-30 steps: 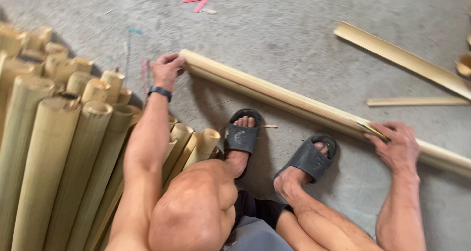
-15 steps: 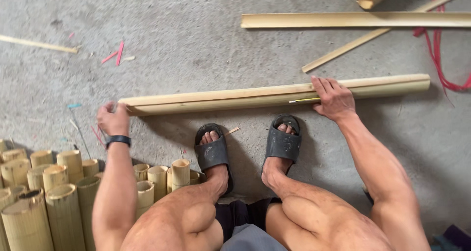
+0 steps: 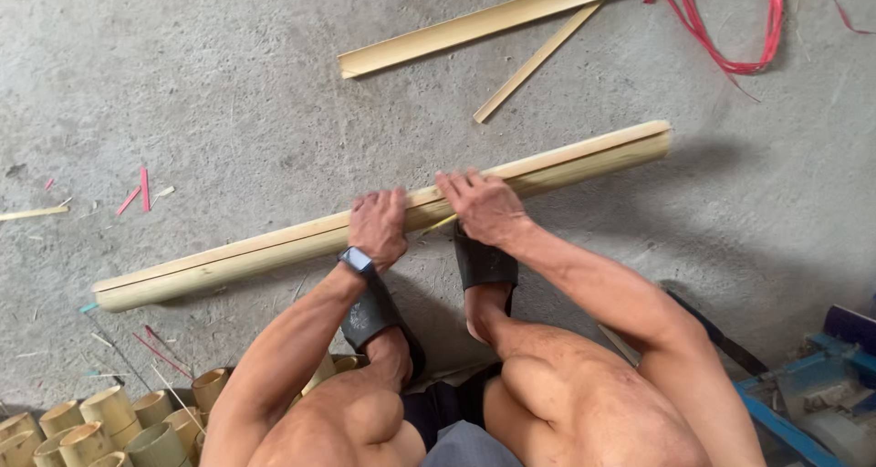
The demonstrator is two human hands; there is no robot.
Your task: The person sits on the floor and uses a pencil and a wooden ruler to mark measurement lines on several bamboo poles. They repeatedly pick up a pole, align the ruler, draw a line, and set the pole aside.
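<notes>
Your left hand (image 3: 379, 225) and right hand (image 3: 484, 207) press bamboo pole (image 3: 383, 222) mid-length on floor (image 3: 228, 83), fingers curled over it. Long, stiff, probably light; grip near middle.

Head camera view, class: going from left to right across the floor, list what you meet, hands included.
Cut bamboo tubes → pink scraps → left hand on the long bamboo pole → right hand on the same pole → red cord → blue frame.
</notes>
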